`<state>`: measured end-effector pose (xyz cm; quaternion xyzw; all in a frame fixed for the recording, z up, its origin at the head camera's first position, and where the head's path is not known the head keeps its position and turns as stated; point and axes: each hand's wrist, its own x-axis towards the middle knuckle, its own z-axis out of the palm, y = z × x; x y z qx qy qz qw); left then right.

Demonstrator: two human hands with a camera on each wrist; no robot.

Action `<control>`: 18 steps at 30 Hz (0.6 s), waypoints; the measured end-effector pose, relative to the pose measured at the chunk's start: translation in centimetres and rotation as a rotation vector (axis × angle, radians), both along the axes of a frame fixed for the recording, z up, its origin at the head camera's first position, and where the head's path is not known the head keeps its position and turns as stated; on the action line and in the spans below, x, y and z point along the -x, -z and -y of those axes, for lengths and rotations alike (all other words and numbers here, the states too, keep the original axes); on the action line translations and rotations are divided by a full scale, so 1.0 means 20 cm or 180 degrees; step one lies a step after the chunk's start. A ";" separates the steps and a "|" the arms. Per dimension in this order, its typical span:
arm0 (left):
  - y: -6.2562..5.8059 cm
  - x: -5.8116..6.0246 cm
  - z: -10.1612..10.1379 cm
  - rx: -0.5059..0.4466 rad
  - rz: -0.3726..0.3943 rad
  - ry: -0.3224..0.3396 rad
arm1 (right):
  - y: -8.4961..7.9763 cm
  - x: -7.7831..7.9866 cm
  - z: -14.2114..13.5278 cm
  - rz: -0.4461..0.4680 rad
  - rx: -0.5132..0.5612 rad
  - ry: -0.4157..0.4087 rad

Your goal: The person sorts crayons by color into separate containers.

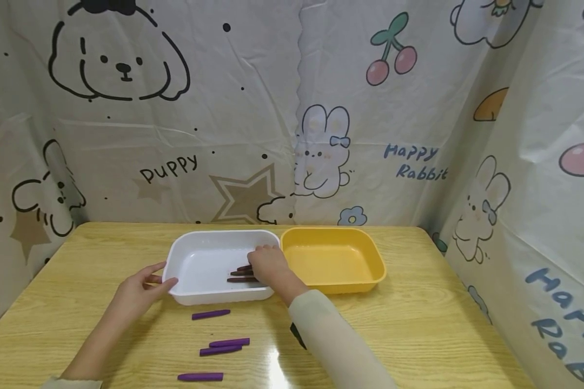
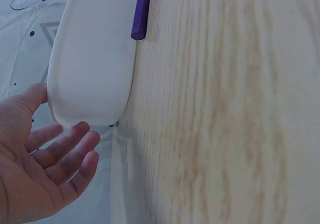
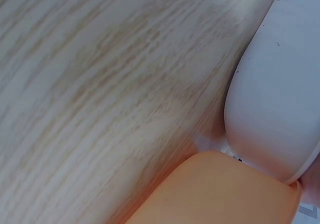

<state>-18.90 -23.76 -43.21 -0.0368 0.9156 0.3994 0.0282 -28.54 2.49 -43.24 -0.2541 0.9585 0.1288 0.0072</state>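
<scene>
In the head view my left hand holds the left end of a white plastic tray. The left wrist view shows the thumb at the tray's rim and the fingers against its end wall. My right hand reaches down into the tray's right side, fingers bent over several brown crayons. Their left ends stick out from beneath it, pointing left. Its fingertips are hidden, so I cannot tell whether they grip a crayon. Only outer tray walls show in the right wrist view.
A yellow tray stands close against the white tray's right end. Several purple crayons lie on the wooden table in front, among them one near the white tray and one near the front. A printed curtain hangs behind and at the sides.
</scene>
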 end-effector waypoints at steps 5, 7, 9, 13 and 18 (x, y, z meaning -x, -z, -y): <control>0.00 0.00 0.00 -0.0038 0.0004 0.0009 | 0.00 0.00 0.00 0.0005 0.0084 0.0000; -0.01 0.00 0.00 -0.0048 0.0002 0.0019 | -0.01 0.00 0.00 0.0024 0.0180 -0.0001; -0.01 0.00 0.00 -0.0031 -0.0010 0.0018 | -0.01 0.01 -0.01 0.0045 0.0299 -0.0009; -0.01 0.00 0.00 -0.0002 -0.0011 0.0026 | -0.04 0.00 -0.02 0.0057 0.0582 -0.0043; 0.00 0.00 0.00 -0.0003 -0.0018 0.0021 | -0.07 -0.01 -0.02 0.0185 0.0980 -0.0005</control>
